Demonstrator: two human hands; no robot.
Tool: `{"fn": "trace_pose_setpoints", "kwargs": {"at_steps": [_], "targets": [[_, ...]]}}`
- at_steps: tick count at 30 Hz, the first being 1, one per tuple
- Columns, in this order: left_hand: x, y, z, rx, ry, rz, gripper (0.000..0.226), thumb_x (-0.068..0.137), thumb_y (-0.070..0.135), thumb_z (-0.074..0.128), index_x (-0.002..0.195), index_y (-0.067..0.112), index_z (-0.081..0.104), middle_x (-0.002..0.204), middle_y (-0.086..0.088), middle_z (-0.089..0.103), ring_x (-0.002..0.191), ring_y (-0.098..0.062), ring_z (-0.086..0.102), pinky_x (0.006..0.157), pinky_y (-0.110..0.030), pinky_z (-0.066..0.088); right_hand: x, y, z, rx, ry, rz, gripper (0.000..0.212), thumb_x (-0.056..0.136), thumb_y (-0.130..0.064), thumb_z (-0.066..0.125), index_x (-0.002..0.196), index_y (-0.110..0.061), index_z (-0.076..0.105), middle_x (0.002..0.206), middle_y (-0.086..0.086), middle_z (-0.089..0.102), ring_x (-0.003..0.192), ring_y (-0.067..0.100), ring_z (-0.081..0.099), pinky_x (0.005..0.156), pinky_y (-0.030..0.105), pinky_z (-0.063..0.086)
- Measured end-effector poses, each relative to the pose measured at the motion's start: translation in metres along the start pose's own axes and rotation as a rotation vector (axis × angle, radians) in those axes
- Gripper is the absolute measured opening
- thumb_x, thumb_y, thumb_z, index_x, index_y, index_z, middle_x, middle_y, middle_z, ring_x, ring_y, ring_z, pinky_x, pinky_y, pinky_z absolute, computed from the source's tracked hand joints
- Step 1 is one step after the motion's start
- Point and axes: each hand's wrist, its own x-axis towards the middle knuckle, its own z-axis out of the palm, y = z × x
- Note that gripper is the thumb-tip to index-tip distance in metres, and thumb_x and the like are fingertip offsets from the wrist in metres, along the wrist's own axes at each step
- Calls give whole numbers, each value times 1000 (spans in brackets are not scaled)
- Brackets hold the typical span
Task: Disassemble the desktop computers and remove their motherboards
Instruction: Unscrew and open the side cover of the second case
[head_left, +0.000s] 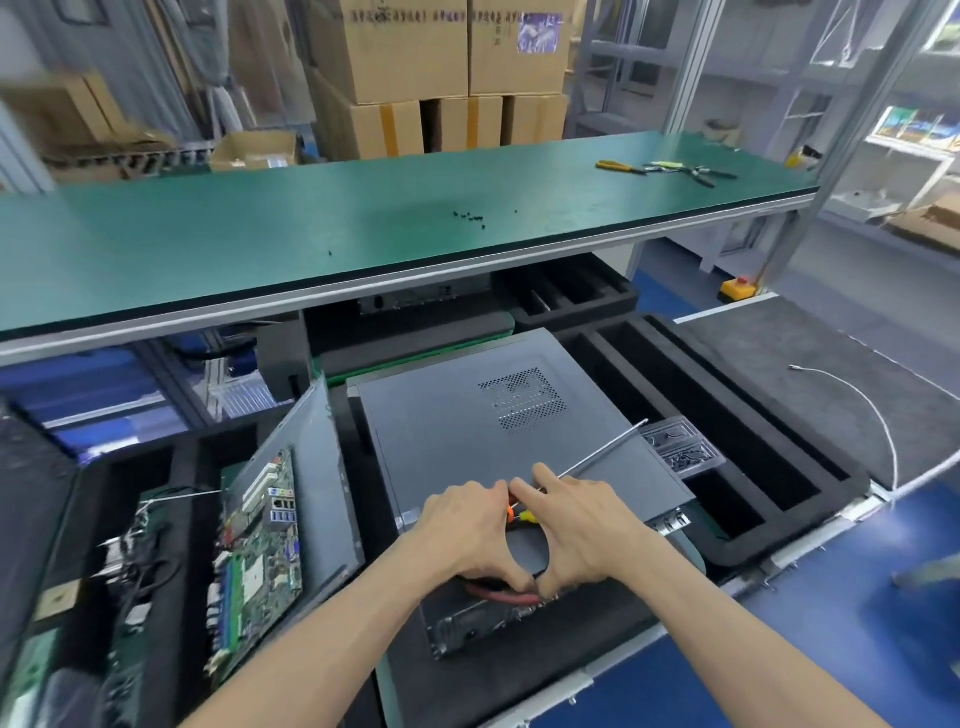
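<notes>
Both hands are down on the near end of a dark grey desktop computer case (498, 447) that lies flat, lid up, in black foam packing on the lower level of the bench (810, 358). The left hand (467, 530) lies with its fingers spread over the lid, thumb hooked down at the near edge by a red cable (501, 596). The right hand (582, 525) mirrors it, and a long screwdriver (597, 457) runs out from beneath its fingers, its steel shaft slanting up to the right across the lid; the orange and yellow of the handle shows between the two hands, though whether the fingers actually clasp it I cannot tell. To the left, a green motherboard (262, 551) leans on edge against an upright grey panel (332, 467). Up on the green bench top (260, 234) sit a scatter of small black screws (470, 217) and, far right, some pliers (670, 169). Cardboard boxes (441, 67) are stacked behind.
</notes>
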Motion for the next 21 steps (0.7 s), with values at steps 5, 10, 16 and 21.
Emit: {"fn": "trace_pose_setpoints", "kwargs": {"at_steps": [5, 10, 16, 21], "targets": [[6, -7, -5, 8, -2, -16, 78, 36, 78, 64, 89, 26, 43, 68, 9, 52, 58, -11, 46, 54, -31, 38, 12, 3, -1, -11, 34, -18, 87, 47, -64, 75, 114, -26, 34, 97, -5, 34, 65, 23, 41, 54, 32, 37], [16, -15, -11, 9, -9, -24, 79, 36, 77, 63, 93, 26, 44, 68, 9, 52, 58, -11, 47, 51, -29, 35, 29, 10, 0, -10, 59, -38, 90, 45, -64, 73, 115, -27, 31, 96, -7, 29, 68, 23, 40, 54, 32, 34], [35, -28, -16, 14, 0, -45, 82, 33, 82, 62, 91, 27, 43, 67, 9, 52, 58, -11, 47, 50, -29, 34, 53, 20, -2, 4, 75, -59, 91, 43, -63, 74, 115, -29, 31, 95, -8, 29, 69, 23, 42, 55, 31, 34], [53, -37, -24, 24, 2, -72, 81, 34, 81, 64, 91, 26, 45, 69, 8, 53, 60, -13, 49, 52, -31, 36, 74, 28, -6, 17, 75, -70, 90, 45, -62, 77, 115, -29, 30, 97, -7, 32, 78, 27, 57, 57, 33, 39]]}}
